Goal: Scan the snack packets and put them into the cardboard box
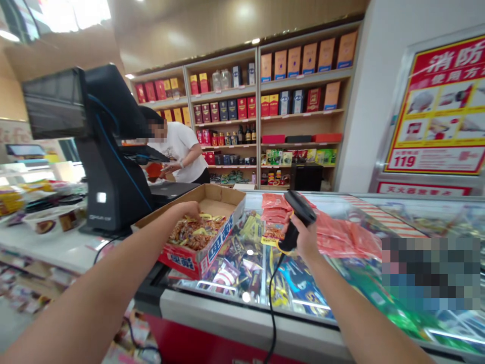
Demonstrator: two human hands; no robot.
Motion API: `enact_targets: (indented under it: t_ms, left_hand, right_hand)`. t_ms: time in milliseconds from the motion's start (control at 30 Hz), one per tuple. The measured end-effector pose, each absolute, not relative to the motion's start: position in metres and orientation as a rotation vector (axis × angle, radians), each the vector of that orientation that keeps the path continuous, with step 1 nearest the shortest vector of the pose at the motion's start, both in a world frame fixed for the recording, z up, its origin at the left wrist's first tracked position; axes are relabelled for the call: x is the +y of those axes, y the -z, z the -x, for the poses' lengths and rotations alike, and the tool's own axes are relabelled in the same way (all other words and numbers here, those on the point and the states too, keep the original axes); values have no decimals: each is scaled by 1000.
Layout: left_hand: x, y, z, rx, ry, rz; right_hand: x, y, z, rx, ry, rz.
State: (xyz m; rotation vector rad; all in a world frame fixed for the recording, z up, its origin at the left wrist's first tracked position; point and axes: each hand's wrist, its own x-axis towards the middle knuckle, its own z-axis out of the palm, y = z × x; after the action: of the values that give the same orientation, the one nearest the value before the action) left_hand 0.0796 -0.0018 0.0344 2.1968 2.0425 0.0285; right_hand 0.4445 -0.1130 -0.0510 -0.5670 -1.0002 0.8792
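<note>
Bare forearms [94,288] stretch over a glass-topped chest freezer [227,314]. At its left end, the left hand [185,210] is nearer a cardboard carton [223,199] of snack packets [197,232], touching them, its fingers hidden, any pinch unclear. Above the glass, the right hand [305,241] wraps its fingers around a corded barcode scanner [299,215], slanting upward.
</note>
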Motion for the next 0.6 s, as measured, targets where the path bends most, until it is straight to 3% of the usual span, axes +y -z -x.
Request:
enact_targets:
  t_ms: [133, 233, 400, 467, 600]
  left_hand:
    - [-8, -38, -88, 2064, 66, -2207]
    - [-15, -57, -105, 2142, -80, -2217]
    - [-43, -66, -159, 1948, -1146, -2039]
    - [-58, -49, -192, 1653, -1532, -1939]
    - [-72, 15, -255, 1293, -1841, -1664]
  right_hand:
    - [-111, 53, -445, -1038, -847, 571]
    - [-110, 54, -444, -1042, -847, 571]
    - [-112, 54, -444, -1065, -857, 612]
    - [-113, 54, -443, -1074, -858, 629]
    - [-115, 53, -443, -1100, -871, 642]
